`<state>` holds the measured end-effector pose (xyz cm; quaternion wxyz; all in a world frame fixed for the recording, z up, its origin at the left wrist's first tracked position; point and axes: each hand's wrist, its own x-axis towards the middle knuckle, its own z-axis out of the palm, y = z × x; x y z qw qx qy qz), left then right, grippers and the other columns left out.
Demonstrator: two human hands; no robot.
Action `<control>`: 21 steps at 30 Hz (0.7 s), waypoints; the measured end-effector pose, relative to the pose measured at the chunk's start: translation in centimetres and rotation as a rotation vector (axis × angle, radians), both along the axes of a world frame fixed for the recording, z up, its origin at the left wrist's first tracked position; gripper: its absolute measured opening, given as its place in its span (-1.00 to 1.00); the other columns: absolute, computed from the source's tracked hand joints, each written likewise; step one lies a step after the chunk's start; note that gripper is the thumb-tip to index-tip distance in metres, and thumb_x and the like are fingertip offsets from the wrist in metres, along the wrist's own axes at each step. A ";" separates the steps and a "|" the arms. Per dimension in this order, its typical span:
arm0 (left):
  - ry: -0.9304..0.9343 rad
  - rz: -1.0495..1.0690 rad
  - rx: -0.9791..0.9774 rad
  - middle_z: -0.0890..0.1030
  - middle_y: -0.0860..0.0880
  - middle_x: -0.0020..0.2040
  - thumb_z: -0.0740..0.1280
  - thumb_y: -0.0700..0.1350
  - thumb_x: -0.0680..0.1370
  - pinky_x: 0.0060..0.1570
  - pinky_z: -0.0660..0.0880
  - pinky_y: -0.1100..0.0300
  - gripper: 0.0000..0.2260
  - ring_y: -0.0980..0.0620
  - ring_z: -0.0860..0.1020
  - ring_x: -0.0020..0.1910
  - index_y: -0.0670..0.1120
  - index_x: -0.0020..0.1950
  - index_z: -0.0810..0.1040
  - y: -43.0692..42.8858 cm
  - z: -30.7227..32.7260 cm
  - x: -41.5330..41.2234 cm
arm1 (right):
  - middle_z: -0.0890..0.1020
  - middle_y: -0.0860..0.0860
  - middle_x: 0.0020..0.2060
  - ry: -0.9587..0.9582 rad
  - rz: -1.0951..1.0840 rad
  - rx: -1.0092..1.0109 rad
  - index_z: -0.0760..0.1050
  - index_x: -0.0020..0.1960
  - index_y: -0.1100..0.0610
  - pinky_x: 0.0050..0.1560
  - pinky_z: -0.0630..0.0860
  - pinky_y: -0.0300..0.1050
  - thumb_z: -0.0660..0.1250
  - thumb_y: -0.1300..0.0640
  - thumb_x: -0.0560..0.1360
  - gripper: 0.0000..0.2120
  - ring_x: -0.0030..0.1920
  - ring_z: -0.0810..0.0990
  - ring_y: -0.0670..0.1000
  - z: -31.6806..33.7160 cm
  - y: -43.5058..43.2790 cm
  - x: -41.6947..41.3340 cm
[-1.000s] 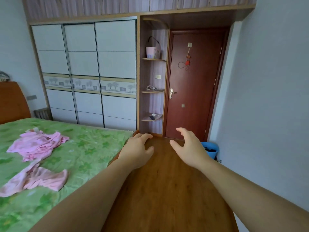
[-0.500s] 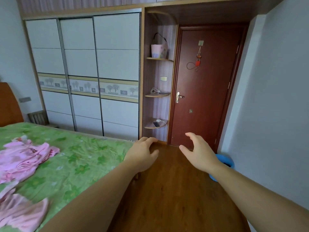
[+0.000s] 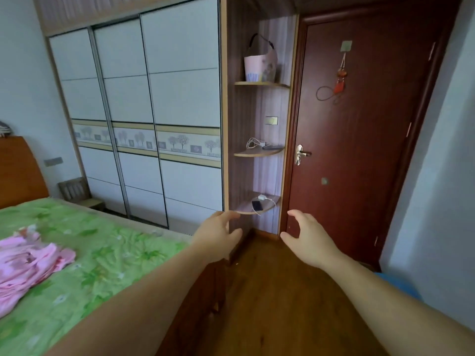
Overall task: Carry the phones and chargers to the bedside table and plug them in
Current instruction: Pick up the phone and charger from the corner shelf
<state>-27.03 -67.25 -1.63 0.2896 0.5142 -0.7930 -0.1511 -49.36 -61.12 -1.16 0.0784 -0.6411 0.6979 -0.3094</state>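
A dark phone (image 3: 257, 205) lies on the lowest corner shelf (image 3: 244, 210) with a white charger and cable (image 3: 264, 198) beside it. On the middle shelf (image 3: 257, 151) sit a second white charger with a coiled cable (image 3: 255, 143) and a dark flat phone (image 3: 272, 147). My left hand (image 3: 218, 236) and my right hand (image 3: 309, 240) are stretched forward below the lowest shelf, fingers loosely curved, holding nothing and touching nothing.
A bed with a green cover (image 3: 77, 265) and pink clothes (image 3: 28, 255) fills the left. White sliding wardrobe doors (image 3: 154, 111) stand behind it. A closed dark red door (image 3: 359, 137) is right of the shelves. A blue bin (image 3: 395, 281) sits by the right wall. Wooden floor (image 3: 282, 304) runs ahead.
The view has come closer to the corner shelves and the door, and both hands have risen toward the lowest shelf. The bed has slid further left in the view.
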 end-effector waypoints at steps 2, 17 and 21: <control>0.011 -0.012 -0.013 0.50 0.01 0.26 0.27 0.06 0.51 0.04 0.34 0.21 -0.61 0.00 0.49 0.19 0.09 0.34 0.44 -3.9 0.6 -2.8 | 0.38 0.04 0.40 -0.025 -0.005 -0.013 0.25 0.44 -0.03 0.26 0.43 0.07 0.29 -0.06 0.49 -0.45 0.34 0.40 0.10 0.4 -4.3 -2.4; 0.175 -0.075 0.115 0.52 0.04 0.13 0.30 0.04 0.52 -0.18 0.36 0.37 -0.62 0.17 0.49 -0.15 0.07 0.34 0.45 -37.0 -9.6 -19.3 | 0.40 0.02 0.36 -0.121 -0.011 0.064 0.27 0.44 -0.02 0.15 0.36 -0.15 0.33 -0.03 0.47 -0.43 0.32 0.41 0.03 -8.8 -36.9 -14.1; 0.216 -0.066 0.156 0.47 0.09 0.13 0.29 0.02 0.54 -0.45 0.37 0.48 -0.63 0.27 0.45 -0.27 0.06 0.35 0.45 -48.1 -11.0 -22.7 | 0.42 0.05 0.34 -0.092 -0.041 0.123 0.28 0.43 -0.02 0.15 0.39 -0.12 0.33 0.00 0.47 -0.44 0.28 0.44 0.05 -9.4 -48.2 -18.4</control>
